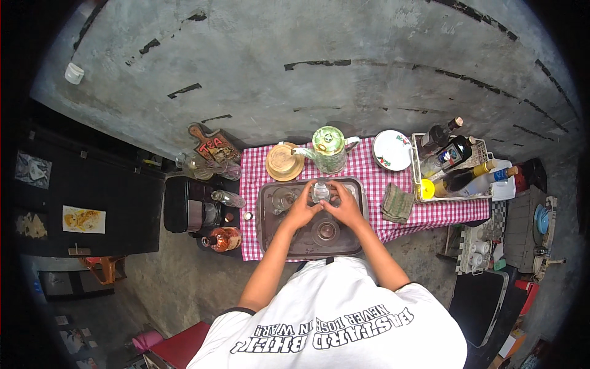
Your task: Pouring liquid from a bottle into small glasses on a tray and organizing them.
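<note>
Both hands meet over the brown tray and hold a small clear glass vessel between them. My left hand closes on its left side, and my right hand grips the right side. The fingers hide part of the vessel, so its exact kind is unclear. A clear glass cup stands on the tray beside my left hand. Nearer to me, a round glass piece rests on the tray below my hands. A green patterned teapot stands just beyond the tray.
On the checkered tablecloth are a round wooden container, a white plate and a folded green cloth. A wire basket of bottles stands right. Left are a black coffee maker and an amber bottle.
</note>
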A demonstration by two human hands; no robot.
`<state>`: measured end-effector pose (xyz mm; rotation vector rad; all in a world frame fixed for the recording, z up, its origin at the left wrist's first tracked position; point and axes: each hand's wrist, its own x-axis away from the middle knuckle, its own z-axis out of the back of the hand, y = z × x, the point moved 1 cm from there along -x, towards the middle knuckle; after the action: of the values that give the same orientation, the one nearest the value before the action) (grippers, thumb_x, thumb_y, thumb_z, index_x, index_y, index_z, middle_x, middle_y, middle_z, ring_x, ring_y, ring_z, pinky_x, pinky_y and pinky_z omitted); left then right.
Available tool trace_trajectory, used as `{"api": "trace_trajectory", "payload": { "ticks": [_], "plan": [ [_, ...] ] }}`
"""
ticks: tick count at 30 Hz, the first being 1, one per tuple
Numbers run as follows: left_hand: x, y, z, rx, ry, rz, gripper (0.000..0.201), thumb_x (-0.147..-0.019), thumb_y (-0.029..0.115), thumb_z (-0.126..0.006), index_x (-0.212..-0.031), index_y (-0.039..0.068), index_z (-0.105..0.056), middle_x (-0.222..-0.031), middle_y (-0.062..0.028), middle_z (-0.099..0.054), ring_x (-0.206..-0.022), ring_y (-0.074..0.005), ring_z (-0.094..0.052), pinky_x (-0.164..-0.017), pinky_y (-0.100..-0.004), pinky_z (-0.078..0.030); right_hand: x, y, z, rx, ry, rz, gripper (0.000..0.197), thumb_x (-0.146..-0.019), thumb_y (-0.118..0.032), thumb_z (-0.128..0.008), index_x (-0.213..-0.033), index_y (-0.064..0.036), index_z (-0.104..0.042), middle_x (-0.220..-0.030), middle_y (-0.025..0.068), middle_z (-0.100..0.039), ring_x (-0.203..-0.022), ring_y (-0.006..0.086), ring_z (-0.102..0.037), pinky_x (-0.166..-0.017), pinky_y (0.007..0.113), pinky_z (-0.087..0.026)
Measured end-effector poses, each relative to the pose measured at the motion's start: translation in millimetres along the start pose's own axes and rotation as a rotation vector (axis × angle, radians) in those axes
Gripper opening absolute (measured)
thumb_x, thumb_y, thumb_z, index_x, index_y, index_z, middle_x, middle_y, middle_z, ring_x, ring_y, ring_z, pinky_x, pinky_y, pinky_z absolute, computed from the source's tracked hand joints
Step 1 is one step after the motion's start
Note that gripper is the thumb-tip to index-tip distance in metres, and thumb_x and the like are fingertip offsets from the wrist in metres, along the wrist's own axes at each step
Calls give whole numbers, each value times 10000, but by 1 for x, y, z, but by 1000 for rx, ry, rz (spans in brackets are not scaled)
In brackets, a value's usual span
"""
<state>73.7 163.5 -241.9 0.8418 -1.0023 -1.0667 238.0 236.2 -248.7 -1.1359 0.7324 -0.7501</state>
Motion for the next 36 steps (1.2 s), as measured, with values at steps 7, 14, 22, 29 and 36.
{"api": "trace_trajectory", "payload": {
  "ticks": [7,14,22,29,36],
  "plan": [
    [1,5,-1,32,-6,33,816,-806,119,-748,-1496,154,-314,-1397,-209,-504,-1092,-300,-594,-943,-413,-479,1,0,1,-16,2,-9,593,-794,-201,-792,-1295,-46,-516,-1240,121,-613,-1081,251,-653,-810,333,-539],
    [3,14,0,-10,-6,36,807,-812,130,-744,-1494,152,-314,-1383,-220,-510,-1114,-305,-591,-948,-411,-476,1,0,2,17,-2,6,597,-796,-205,-793,-1300,-49,-513,-1245,123,-608,-1072,251,-654,-808,332,-542],
    [2,19,1,-34,-8,43,817,-805,157,-758,-1494,144,-319,-1372,-220,-517,-1091,-306,-595,-932,-409,-480,0,-1,3,27,-19,8,574,-815,-157,-777,-1308,-33,-510,-1262,130,-590,-1064,236,-645,-820,323,-533],
    [1,16,1,-29,-4,9,813,-806,168,-761,-1490,126,-321,-1376,-214,-519,-1112,-305,-587,-951,-403,-470,0,-2,5,65,-26,31,585,-830,-219,-762,-1313,-27,-494,-1228,158,-607,-1075,279,-646,-813,351,-535],
    [1,11,2,-73,9,-18,813,-810,169,-758,-1493,131,-318,-1382,-218,-518,-1199,-321,-562,-992,-411,-446,-1,-1,3,86,-39,44,583,-839,-230,-748,-1311,-19,-479,-1209,172,-605,-1055,294,-639,-803,356,-529]
  ]
}}
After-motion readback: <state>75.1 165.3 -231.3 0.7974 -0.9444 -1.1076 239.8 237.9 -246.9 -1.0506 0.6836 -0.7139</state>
